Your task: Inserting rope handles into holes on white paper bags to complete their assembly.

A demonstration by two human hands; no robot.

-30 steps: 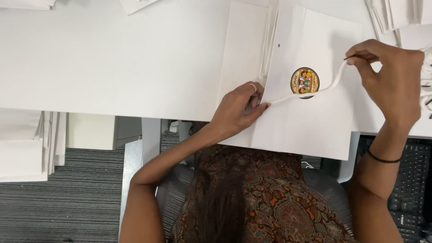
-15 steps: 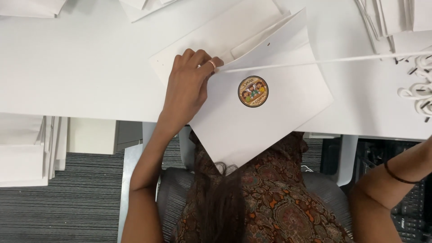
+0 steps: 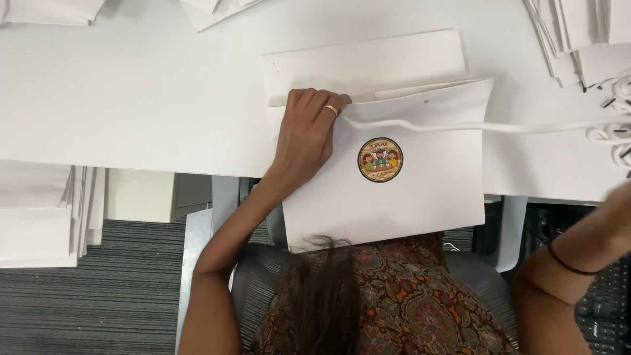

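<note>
Fingers of the left hand [image 3: 303, 141] lay curled over the top edge of a flat white paper bag [image 3: 407, 190], pressing it down on the white table [image 3: 131, 98], with a ring on one finger. The bag rested at the table's near edge, its lower part overhanging toward the person's lap, and a round coloured sticker [image 3: 380, 160] sat near its middle. A white cord handle [image 3: 473, 126] ran from beside the left fingertips rightward across the bag's upper part, stretched nearly straight toward the frame's right side. The right hand itself lay outside the view; only its forearm [image 3: 578, 256], with a thin dark wristband [image 3: 570, 263], showed at lower right, so its grip could not be told. More white cords [image 3: 614, 128] lay heaped at the right edge of the table, and stacks of flat white bags [image 3: 39, 217] sat at the left.
</note>
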